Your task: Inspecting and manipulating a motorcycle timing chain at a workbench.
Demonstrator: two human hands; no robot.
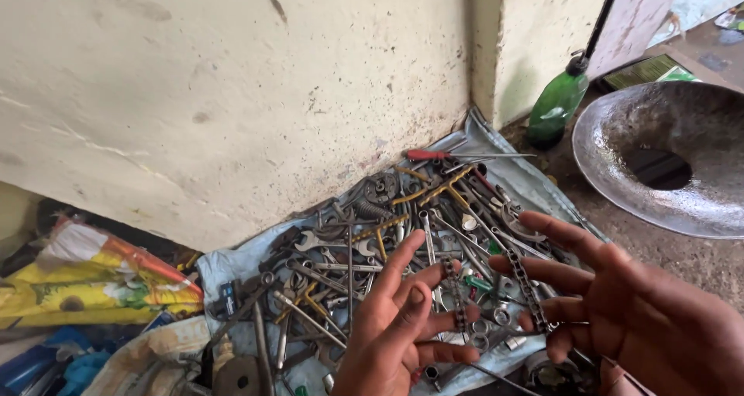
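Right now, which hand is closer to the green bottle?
The right hand. It is spread open below the green bottle, towards the metal bowl. The left hand is farther off, over the pile of spanners, with the chain draped across its fingers.

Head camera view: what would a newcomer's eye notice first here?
First, the two open hands low in the picture, left hand and right hand, with a dark chain draped over their fingers. Behind them, a heap of spanners lies on a pale cloth by the wall. A large metal bowl sits at the right.
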